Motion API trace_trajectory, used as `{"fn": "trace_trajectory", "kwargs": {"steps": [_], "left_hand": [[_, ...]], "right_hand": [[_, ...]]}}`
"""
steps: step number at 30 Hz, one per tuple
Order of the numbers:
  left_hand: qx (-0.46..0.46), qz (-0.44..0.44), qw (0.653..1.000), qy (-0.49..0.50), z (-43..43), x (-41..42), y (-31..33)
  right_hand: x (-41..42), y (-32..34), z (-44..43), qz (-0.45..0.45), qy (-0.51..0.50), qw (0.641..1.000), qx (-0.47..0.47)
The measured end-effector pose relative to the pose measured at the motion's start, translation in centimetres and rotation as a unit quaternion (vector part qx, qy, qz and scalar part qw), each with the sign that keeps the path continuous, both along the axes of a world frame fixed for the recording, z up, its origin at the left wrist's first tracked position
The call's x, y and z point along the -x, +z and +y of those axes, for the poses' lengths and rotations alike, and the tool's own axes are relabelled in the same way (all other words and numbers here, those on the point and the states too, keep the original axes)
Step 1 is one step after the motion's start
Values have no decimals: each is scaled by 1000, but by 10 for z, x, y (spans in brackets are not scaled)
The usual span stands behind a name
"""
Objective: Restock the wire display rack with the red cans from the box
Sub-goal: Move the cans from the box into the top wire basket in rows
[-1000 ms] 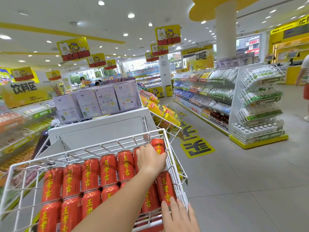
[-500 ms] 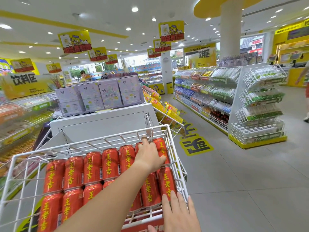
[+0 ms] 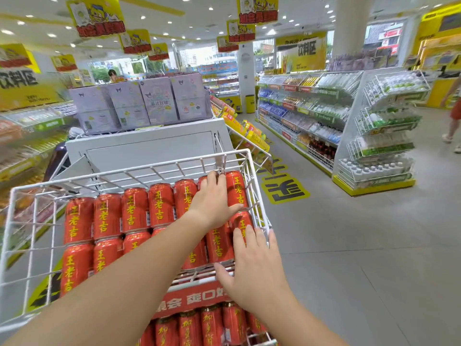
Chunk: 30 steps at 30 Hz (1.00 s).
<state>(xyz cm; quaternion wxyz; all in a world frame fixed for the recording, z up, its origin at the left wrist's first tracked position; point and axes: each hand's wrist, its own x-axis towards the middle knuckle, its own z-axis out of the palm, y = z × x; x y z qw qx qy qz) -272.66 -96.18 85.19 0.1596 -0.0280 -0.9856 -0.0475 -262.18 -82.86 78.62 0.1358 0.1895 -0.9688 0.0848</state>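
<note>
Wire display rack, upper tier: red cans lie in two rows, long axes running front rail to back rail. The left hand rests flat, fingers straight, on the back row by the rack's right wall. The right hand, fingers spread and gripping nothing, lies on the front row.

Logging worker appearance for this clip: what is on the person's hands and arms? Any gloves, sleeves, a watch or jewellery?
Nothing is worn that shows. The left hand and the right hand have no gloves and no rings, and there is no watch or bracelet at either wrist. The left arm and the right arm are uncovered to the frame edge, with no sleeve in view and no tattoos or markings visible.
</note>
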Motion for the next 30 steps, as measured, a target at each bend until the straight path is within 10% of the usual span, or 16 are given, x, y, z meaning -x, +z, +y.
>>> {"fn": "trace_trajectory", "kwargs": {"steps": [30], "left_hand": [[101,-67,989,86,-237,-320,-79]], "right_hand": [[-125,-8,-158,31,6,998,-49]]}}
